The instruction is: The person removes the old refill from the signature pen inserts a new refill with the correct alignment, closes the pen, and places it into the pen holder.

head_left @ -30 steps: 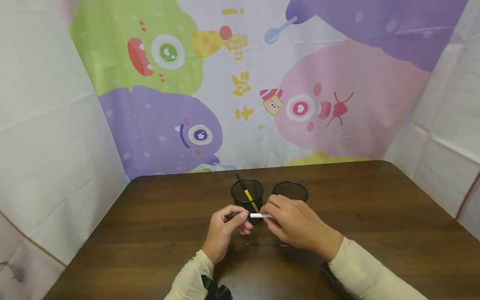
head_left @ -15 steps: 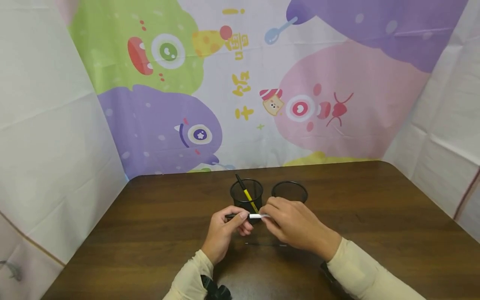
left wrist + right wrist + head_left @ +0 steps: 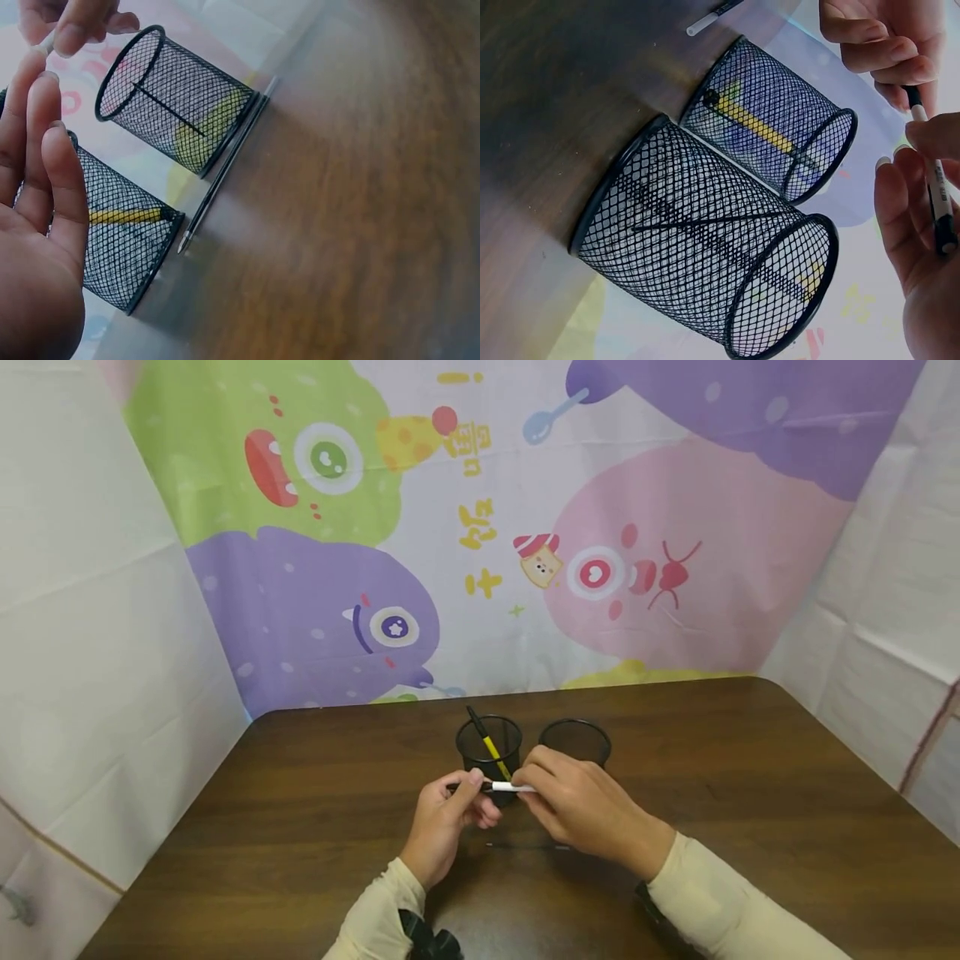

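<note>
In the head view a black-and-white pen (image 3: 510, 787) is held level between the two hands above the table. My left hand (image 3: 438, 827) pinches its black end between thumb and fingers. The white part is gripped by the fingertips of my right hand (image 3: 588, 806), which hide that end; the right wrist view shows a black end (image 3: 943, 232) of the pen there. Below the hands a thin pen refill (image 3: 225, 165) with a dark tube lies on the table.
Behind the hands stand two black mesh pen cups (image 3: 459, 750), side by side. A black-and-yellow pen (image 3: 491, 747) leans in the left one; the right cup (image 3: 575, 721) is partly covered by my right hand. A printed cloth (image 3: 480, 635) hangs behind the brown table (image 3: 315, 793).
My left thumb has lifted slightly and shifted along the pen. Both hands stay on the pen in nearly the same place. The head view has turned slightly.
</note>
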A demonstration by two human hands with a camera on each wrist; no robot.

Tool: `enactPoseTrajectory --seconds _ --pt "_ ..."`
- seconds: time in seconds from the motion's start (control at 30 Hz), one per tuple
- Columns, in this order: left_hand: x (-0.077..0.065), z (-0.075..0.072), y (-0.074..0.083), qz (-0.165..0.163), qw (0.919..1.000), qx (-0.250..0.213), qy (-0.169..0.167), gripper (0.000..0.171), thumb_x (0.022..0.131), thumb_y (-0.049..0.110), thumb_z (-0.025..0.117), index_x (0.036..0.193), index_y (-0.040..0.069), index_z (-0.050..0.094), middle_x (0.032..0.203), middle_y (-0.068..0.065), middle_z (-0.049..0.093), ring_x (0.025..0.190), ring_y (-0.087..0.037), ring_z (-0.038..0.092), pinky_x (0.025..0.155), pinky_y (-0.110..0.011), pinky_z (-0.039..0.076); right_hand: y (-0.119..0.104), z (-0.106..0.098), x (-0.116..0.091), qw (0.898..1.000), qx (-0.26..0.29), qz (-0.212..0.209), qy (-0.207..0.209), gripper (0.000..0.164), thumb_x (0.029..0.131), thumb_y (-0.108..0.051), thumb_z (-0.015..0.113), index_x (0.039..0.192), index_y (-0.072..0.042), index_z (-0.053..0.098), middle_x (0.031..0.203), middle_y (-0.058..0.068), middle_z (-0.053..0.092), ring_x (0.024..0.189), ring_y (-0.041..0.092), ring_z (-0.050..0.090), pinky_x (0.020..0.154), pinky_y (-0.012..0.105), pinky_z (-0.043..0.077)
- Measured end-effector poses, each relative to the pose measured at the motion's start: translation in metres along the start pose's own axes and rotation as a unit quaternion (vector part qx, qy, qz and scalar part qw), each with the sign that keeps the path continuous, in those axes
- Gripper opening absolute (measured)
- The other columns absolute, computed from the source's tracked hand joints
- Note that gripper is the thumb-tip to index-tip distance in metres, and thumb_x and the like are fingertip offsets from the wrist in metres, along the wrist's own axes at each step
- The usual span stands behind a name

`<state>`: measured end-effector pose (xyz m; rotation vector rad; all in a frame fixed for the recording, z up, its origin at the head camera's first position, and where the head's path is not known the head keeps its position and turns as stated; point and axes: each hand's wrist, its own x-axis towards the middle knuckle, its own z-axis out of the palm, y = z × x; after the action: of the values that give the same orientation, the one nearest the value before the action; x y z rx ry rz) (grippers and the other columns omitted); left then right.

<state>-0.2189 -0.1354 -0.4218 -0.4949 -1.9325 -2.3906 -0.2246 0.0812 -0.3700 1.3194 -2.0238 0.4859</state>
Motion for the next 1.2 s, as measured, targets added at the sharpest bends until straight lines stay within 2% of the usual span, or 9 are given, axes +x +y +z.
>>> enactPoseTrajectory --seconds 0.4,0.8,1.03,1.2 --pt "-0.0001 -0.0006 -0.0002 0.013 0.9997 0.019 -0.003 0.028 0.105 0.024 0.055 0.095 -0.001 0.063 0.069 -0.006 0.067 0.063 -0.016 0.065 0.061 -0.027 0.053 0.0010 0.0023 0.0001 1.000 -0.011 0.002 -0.004 0.009 0.091 -0.013 0.072 0.098 -0.009 0.068 0.086 -0.004 0.055 0.065 0.003 0.047 0.053 0.018 0.042" --pt "-0.0001 -0.0016 0.0003 0.025 0.9984 0.043 -0.028 0.034 0.107 0.023 0.051 0.099 -0.009 0.060 0.072 -0.006 0.068 0.065 -0.016 0.064 0.061 -0.026 0.053 0.0012 0.0042 -0.0025 1.000 0.009 0.010 0.002 0.007 0.098 -0.016 0.065 0.097 -0.010 0.068 0.080 -0.007 0.053 0.060 0.000 0.041 0.050 0.014 0.036" --pt "-0.0002 -0.0011 0.0038 0.026 0.9978 0.051 -0.033 0.047 0.109 0.028 0.043 0.091 -0.013 0.056 0.068 -0.005 0.066 0.062 -0.016 0.065 0.058 -0.027 0.052 0.0028 0.0041 -0.0025 1.000 0.004 0.026 0.003 0.009 0.098 -0.018 0.064 0.095 -0.010 0.068 0.080 -0.008 0.055 0.061 0.001 0.043 0.051 0.016 0.039" --pt "-0.0002 -0.0008 0.0059 0.025 0.9977 0.054 -0.034 0.042 0.106 0.025 0.048 0.087 -0.012 0.055 0.067 -0.006 0.065 0.061 -0.017 0.064 0.058 -0.029 0.053 0.0051 0.0044 -0.0025 1.000 0.003 0.020 0.016 0.009 0.098 -0.017 0.064 0.097 -0.010 0.069 0.081 -0.007 0.056 0.061 0.001 0.043 0.051 0.016 0.040"
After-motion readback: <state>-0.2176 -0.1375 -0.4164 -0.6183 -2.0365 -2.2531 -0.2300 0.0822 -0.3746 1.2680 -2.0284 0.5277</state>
